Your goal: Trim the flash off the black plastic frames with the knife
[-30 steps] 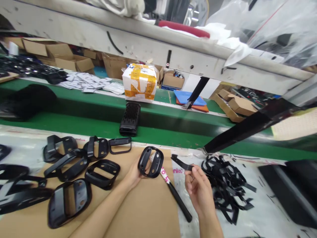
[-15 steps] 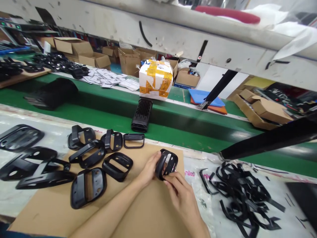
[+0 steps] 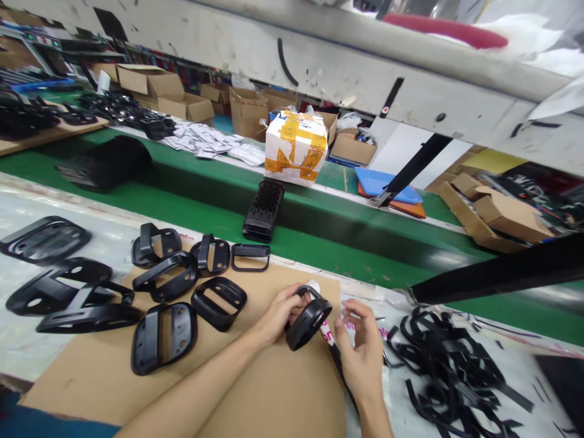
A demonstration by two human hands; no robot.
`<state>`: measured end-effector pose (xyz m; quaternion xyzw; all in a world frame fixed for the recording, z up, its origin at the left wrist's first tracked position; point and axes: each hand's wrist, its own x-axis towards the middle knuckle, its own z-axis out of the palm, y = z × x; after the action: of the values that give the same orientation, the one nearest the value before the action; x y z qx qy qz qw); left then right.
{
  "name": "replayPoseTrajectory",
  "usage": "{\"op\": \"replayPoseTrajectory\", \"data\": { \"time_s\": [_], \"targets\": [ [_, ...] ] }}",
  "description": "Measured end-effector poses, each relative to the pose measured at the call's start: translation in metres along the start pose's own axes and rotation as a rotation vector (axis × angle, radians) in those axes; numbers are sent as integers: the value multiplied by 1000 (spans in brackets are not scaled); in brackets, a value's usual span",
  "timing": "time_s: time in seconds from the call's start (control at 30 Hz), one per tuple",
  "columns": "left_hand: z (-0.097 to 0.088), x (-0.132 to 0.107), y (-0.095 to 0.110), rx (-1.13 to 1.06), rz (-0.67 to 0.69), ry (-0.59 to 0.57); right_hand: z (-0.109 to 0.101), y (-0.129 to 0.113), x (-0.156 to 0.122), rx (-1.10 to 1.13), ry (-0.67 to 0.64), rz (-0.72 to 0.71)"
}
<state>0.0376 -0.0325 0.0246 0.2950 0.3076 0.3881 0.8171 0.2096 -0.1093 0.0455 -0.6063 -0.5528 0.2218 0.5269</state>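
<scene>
My left hand (image 3: 279, 316) is closed on a black plastic frame (image 3: 306, 325) with an arched bar, held tilted above the brown cardboard. Just right of it, my right hand (image 3: 360, 340) has its thumb and fingers apart, with nothing visible between them. A dark strip (image 3: 338, 364) runs along the cardboard's edge beside my right hand; part of it is hidden. To the left lie several similar black frames, among them a flat one with a slot (image 3: 228, 292) and one with a wide bar (image 3: 152, 340).
A pile of black curved strips (image 3: 449, 371) lies to the right. Beyond the work surface is a green conveyor (image 3: 205, 210) carrying a black perforated part (image 3: 263, 210). A white box with yellow tape (image 3: 296, 146) stands behind it. A black post (image 3: 493, 267) slants in from the right.
My right hand has come off the black frame and moved right, its fingers parting. My left hand has turned the frame over to a different tilt. The view has shifted slightly.
</scene>
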Motion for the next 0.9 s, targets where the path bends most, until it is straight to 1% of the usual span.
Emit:
{"op": "replayPoseTrajectory", "data": {
  "time_s": [0.03,0.13,0.17,0.2,0.23,0.33,0.4,0.47,0.57,0.63,0.77,0.9],
  "targets": [
    [0,0,0,-15,5,-5,2,2,7,38,-39,-20],
    [-2,0,2,-70,10,-35,13,4,31,133,-323,-37],
    [-3,1,3,-78,11,-44,17,5,38,140,-379,-44],
    [-3,1,3,-81,19,-48,21,7,43,138,-402,-54],
    [-4,2,4,-80,31,-45,25,9,48,136,-398,-64],
    [-8,7,4,-60,103,-18,34,23,51,159,-349,-64],
    [-11,9,4,-6,126,-33,35,35,48,185,-318,-56],
    [-15,10,6,94,107,-82,34,46,44,208,-265,-43],
    [-18,6,11,278,39,-136,31,56,40,237,-116,15],
    [-18,3,13,354,2,-164,30,58,38,258,-21,55],
    [-15,1,10,350,-17,-209,32,58,37,256,91,75],
    [-13,3,2,273,-30,-141,34,60,35,240,151,55]
  ]
}}
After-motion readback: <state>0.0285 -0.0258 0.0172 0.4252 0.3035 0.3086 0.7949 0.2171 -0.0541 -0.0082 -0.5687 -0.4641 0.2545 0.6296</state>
